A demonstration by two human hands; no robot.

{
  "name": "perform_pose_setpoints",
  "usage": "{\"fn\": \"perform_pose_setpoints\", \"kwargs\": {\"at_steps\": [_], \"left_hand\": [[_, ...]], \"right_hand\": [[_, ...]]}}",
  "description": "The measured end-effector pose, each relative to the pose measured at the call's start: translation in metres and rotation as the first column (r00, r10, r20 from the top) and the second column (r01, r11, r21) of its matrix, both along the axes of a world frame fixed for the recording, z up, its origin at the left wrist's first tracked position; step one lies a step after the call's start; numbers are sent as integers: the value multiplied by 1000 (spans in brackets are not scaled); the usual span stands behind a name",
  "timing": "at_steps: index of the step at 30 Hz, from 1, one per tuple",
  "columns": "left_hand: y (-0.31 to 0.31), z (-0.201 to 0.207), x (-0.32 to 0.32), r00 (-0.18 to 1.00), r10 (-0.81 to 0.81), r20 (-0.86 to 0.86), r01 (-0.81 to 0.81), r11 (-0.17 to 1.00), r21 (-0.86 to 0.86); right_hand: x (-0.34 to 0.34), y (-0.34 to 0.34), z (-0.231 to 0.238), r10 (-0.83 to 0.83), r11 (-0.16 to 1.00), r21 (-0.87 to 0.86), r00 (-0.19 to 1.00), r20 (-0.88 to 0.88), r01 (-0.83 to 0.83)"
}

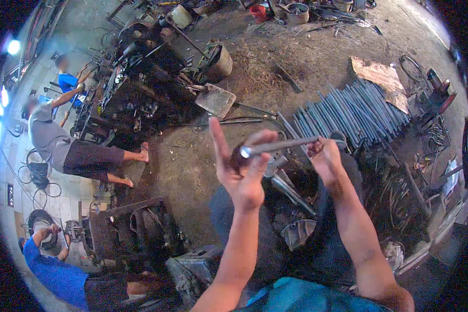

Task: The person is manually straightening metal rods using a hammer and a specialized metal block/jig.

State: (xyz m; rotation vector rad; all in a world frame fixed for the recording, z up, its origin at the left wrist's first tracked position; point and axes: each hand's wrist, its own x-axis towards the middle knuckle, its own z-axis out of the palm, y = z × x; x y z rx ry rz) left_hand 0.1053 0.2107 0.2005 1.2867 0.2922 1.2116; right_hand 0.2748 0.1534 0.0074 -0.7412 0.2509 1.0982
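Note:
A grey metal rod (286,145), with a bright shiny left end, lies nearly level in front of me. My right hand (325,158) is closed round it towards its right end. At the bright end, my left hand (242,171) has its fingers spread, and the rod's tip shows between thumb and fingers. Whether the left palm touches the rod cannot be made out; a dark patch shows on that palm. Below the rod, between my legs, are metal tube-like pieces (291,191). A large pile of similar grey rods (353,115) lies on the ground beyond my right hand.
A brown board (382,80) lies partly on the pile. A bucket (217,62) and a flat plate (216,100) stand ahead, beside dark machinery (135,99). Three people work at left, one in grey (49,130). Scrap metal and coiled wire (411,67) lie at right.

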Motion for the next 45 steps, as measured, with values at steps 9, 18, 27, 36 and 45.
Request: {"fn": "perform_pose_setpoints", "kwargs": {"at_steps": [9, 18, 27, 36, 45], "left_hand": [[-26, 0, 17, 987, 110, -121, -24, 827, 562], [0, -6, -4, 980, 121, -160, -86, 973, 213], [30, -7, -23, 977, -137, 163, 165, 972, -169], [23, -6, -34, 901, -395, 180, 414, 906, -84], [35, 0, -48, 657, -694, 295, 702, 706, 97]], "right_hand": [[-52, 26, 37, 191, 974, -122, 981, -18, -192], [-17, 18, 21, -146, 987, 80, 988, 45, 142], [41, -29, 48, -271, 887, 418, 953, 133, 194], [46, -34, 47, -225, 808, 563, 974, 24, 172], [31, -47, 96, -199, 587, 809, 972, 123, 18]]}}
